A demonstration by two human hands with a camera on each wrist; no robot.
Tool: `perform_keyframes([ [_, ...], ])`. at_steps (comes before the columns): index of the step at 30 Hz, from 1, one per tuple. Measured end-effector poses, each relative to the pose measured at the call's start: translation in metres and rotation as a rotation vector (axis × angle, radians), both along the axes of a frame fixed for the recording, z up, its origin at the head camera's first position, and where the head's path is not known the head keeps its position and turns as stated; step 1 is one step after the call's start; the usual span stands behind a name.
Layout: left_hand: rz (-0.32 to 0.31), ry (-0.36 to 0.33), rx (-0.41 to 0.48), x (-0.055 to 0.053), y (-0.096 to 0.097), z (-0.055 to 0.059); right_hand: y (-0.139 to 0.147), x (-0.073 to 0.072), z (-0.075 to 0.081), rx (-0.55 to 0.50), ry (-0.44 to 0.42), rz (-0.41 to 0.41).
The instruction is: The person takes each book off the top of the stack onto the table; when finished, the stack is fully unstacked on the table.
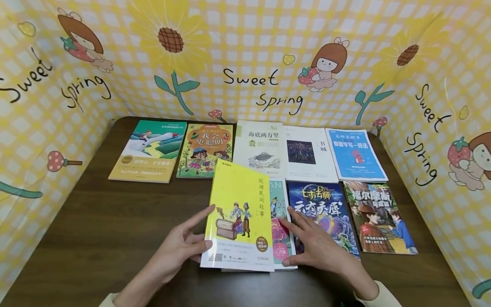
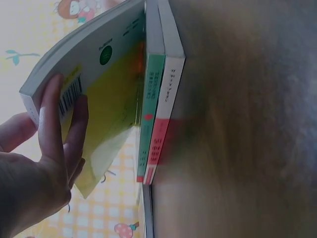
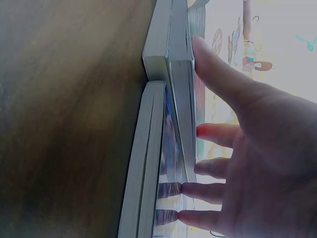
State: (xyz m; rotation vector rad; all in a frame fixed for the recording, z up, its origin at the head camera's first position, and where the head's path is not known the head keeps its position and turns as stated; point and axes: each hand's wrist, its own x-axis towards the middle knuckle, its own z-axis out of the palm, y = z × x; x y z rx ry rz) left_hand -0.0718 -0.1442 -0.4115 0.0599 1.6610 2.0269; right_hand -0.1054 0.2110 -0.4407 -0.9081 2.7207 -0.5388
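A yellow storybook (image 1: pixel 238 187) is lifted at its left side by my left hand (image 1: pixel 178 247), which pinches that edge between thumb and fingers. From the left wrist, its back cover with a barcode (image 2: pixel 74 94) shows, tilted up from two stacked books, one with a green spine (image 2: pixel 151 109) and one with a white and red spine (image 2: pixel 166 94). Much of the teal-covered book (image 1: pixel 278 198) lies hidden under the yellow one. My right hand (image 1: pixel 322 241) rests its spread, fairly straight fingers along the right side of the pile; the right wrist view shows the fingertips (image 3: pixel 210 191) at the page edges.
A purple-blue book (image 1: pixel 326 213) lies partly beneath my right hand, with a detective-themed book (image 1: pixel 379 217) to its right. Along the back runs a row of several books, including a green one (image 1: pixel 149 149) and a blue one (image 1: pixel 356 155). Checked cloth (image 1: pixel 245 51) walls the dark table (image 1: pixel 96 238).
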Motion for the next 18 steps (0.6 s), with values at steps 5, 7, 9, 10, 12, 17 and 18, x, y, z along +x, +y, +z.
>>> perform_keyframes([
  [5,-0.008,0.026,0.009,0.006,-0.012,0.004,-0.001,0.000,-0.001,-0.011,0.008,-0.012],
  [7,-0.009,0.035,0.014,0.008,-0.017,0.005,-0.001,0.001,-0.001,-0.017,0.003,-0.019],
  [9,-0.004,0.045,0.018,0.009,-0.022,0.006,-0.001,0.001,-0.001,-0.025,0.001,-0.025],
  [10,0.001,0.052,0.018,0.009,-0.024,0.007,-0.002,0.002,-0.001,-0.028,0.000,-0.026],
  [12,0.012,0.069,0.013,0.010,-0.030,0.008,-0.001,0.002,-0.001,-0.034,0.001,-0.027],
  [17,0.040,0.096,0.008,0.013,-0.043,0.011,-0.001,0.002,-0.001,-0.043,0.008,-0.023],
  [18,0.047,0.093,0.004,0.013,-0.045,0.011,0.000,0.002,-0.002,-0.047,0.008,-0.023],
])
